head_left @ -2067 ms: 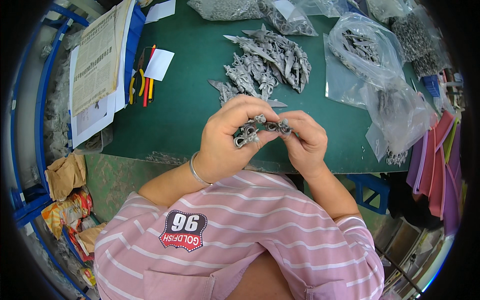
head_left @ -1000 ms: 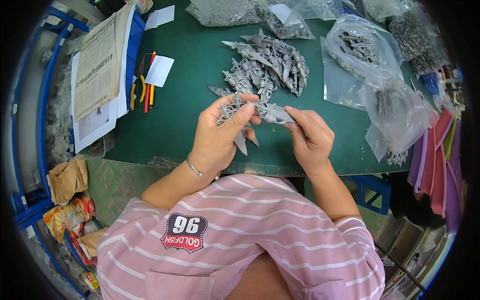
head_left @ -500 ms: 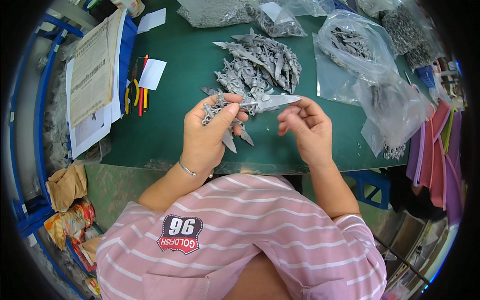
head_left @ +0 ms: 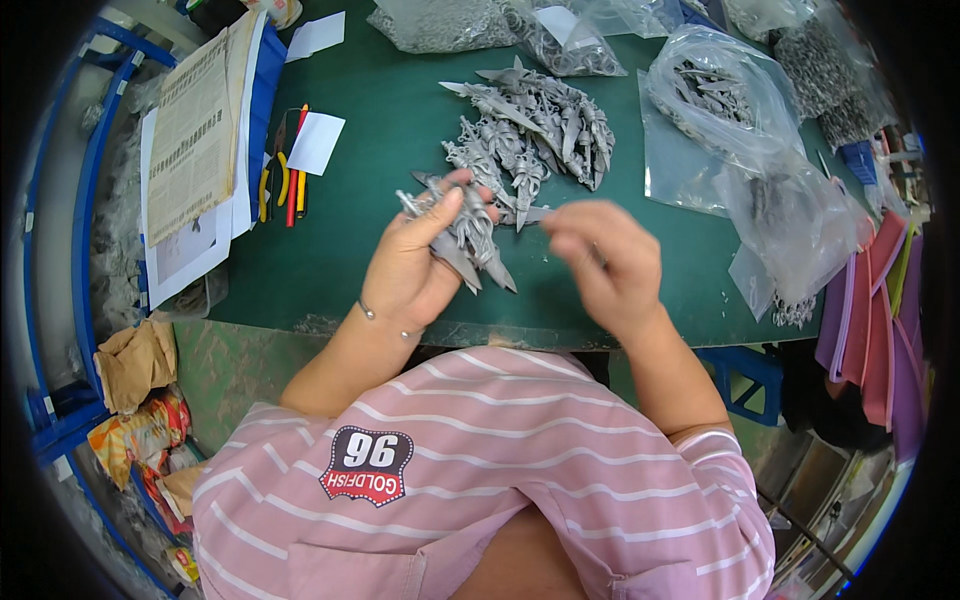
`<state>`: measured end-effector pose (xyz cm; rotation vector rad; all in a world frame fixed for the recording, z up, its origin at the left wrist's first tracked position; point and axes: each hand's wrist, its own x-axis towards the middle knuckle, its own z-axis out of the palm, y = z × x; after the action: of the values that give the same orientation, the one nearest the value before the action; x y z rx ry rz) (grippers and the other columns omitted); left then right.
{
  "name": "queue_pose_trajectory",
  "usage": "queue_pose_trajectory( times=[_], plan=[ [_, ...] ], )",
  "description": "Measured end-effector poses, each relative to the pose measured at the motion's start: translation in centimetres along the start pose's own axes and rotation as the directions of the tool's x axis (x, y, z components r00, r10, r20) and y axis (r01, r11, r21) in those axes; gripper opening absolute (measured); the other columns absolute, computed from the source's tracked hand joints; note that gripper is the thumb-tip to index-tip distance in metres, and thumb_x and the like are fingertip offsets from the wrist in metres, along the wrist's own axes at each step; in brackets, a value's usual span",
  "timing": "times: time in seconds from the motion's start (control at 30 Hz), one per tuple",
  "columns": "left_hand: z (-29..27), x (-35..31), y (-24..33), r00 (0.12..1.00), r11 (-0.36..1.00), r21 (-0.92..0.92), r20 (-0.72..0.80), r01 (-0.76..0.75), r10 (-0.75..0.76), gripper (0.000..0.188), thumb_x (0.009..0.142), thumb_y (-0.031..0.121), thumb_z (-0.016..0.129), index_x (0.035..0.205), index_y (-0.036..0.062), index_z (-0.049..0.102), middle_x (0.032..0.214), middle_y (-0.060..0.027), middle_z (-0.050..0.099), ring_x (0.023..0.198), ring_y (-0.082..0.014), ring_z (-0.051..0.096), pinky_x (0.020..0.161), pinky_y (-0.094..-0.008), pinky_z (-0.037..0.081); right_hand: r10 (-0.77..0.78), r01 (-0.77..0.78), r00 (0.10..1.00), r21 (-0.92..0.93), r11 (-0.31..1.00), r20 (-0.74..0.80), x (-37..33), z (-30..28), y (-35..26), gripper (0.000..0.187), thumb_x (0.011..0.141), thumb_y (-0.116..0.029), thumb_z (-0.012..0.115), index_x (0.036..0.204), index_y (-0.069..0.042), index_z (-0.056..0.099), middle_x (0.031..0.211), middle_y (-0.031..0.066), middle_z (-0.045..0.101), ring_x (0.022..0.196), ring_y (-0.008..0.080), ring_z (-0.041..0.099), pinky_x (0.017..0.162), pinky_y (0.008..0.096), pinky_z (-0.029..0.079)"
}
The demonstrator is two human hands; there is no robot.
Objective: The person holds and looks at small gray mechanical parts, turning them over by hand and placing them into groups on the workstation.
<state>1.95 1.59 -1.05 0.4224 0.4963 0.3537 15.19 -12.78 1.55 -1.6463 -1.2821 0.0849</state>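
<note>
My left hand (head_left: 415,245) is closed around a bunch of grey dagger-shaped metal pieces (head_left: 470,240), thumb on top, with pointed blades sticking out below the fingers. Just right of it, my right hand (head_left: 610,262) is smeared by motion. Its fingertips are close to the tip of a grey blade, and whether they touch it I cannot tell. Beyond both hands lies a heap of similar grey dagger-shaped pieces (head_left: 535,120) on the green tabletop (head_left: 380,110).
Clear plastic bags of metal parts (head_left: 450,25) line the far edge. An open bag (head_left: 715,95) lies at the right. Red- and yellow-handled tools (head_left: 297,180), a white paper slip (head_left: 318,143) and printed sheets (head_left: 195,140) are at the left. Coloured strips (head_left: 875,320) hang on the right.
The single blade held out between my hands now lies back with the bunch in my left hand. My left wrist has turned palm-up. The right hand has come away slightly and is moving.
</note>
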Motion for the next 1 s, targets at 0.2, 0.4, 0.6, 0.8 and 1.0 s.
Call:
queue_pose_trajectory(
  times=[0.2, 0.4, 0.6, 0.8, 1.0],
  plan=[
    [-1.7, 0.1, 1.6, 0.995, 0.998, -0.052, 0.093, -0.019, 0.024, 0.025, 0.088, 0.008, 0.055, 0.112, 0.0021, 0.052, 0.100, -0.0108, 0.059, 0.095, -0.0232, 0.059, 0.083, -0.0383, 0.049, 0.211, -0.158, 0.964, -0.290, 0.944, 0.163, -0.8, 1.5, 3.9, 0.028, 0.070, -0.013, 0.072, 0.093, -0.001, 0.060, 0.090, 0.0123, 0.057, 0.080, 0.0315, 0.057, 0.069, 0.0384, 0.048],
    [-0.5, -0.5, 1.5, 0.997, 0.994, 0.090, -0.025, -0.064, 0.067, 0.016, 0.085, 0.005, 0.059, 0.100, 0.0040, 0.055, 0.098, -0.0122, 0.061, 0.094, -0.0271, 0.061, 0.080, -0.0420, 0.052, 0.458, -0.416, 0.835, -0.196, 0.888, 0.305, -0.8, 0.6, 3.3, 0.016, 0.072, -0.006, 0.070, 0.083, -0.001, 0.060, 0.074, 0.0110, 0.057, 0.065, 0.0226, 0.055, 0.058, 0.0317, 0.044],
    [0.0, -0.9, 0.9, 0.999, 0.959, 0.281, -0.030, 0.026, -0.018, 0.022, 0.080, 0.007, 0.066, 0.099, 0.0042, 0.055, 0.095, -0.0115, 0.062, 0.088, -0.0247, 0.063, 0.074, -0.0388, 0.053, 0.134, -0.138, 0.990, -0.119, 0.983, -0.043, -0.8, -0.1, 1.4, 0.015, 0.068, 0.002, 0.069, 0.078, -0.001, 0.058, 0.079, 0.0110, 0.060, 0.071, 0.0258, 0.059, 0.060, 0.0326, 0.048],
    [1.2, -0.6, -0.6, 0.998, 0.982, 0.183, -0.038, -0.044, 0.052, 0.022, 0.077, -0.004, 0.066, 0.096, 0.0003, 0.054, 0.092, -0.0113, 0.063, 0.079, -0.0195, 0.063, 0.072, -0.0297, 0.052, -0.043, 0.043, 0.999, 0.001, 0.999, 0.016, -1.8, 1.4, -0.8, 0.020, 0.067, 0.006, 0.070, 0.083, 0.000, 0.060, 0.095, 0.0134, 0.054, 0.075, 0.0226, 0.058, 0.062, 0.0293, 0.049],
    [2.1, -1.1, 0.2, 0.997, 0.971, 0.227, 0.019, -0.073, 0.071, 0.026, 0.074, -0.007, 0.068, 0.095, -0.0010, 0.054, 0.092, -0.0127, 0.063, 0.080, -0.0194, 0.063, 0.072, -0.0287, 0.052, 0.293, -0.261, 0.956, 0.372, 0.891, -0.031, -2.2, 1.9, -0.6, 0.014, 0.072, 0.006, 0.068, 0.080, 0.001, 0.058, 0.101, 0.0137, 0.049, 0.081, 0.0162, 0.057, 0.065, 0.0231, 0.052]
  ],
)
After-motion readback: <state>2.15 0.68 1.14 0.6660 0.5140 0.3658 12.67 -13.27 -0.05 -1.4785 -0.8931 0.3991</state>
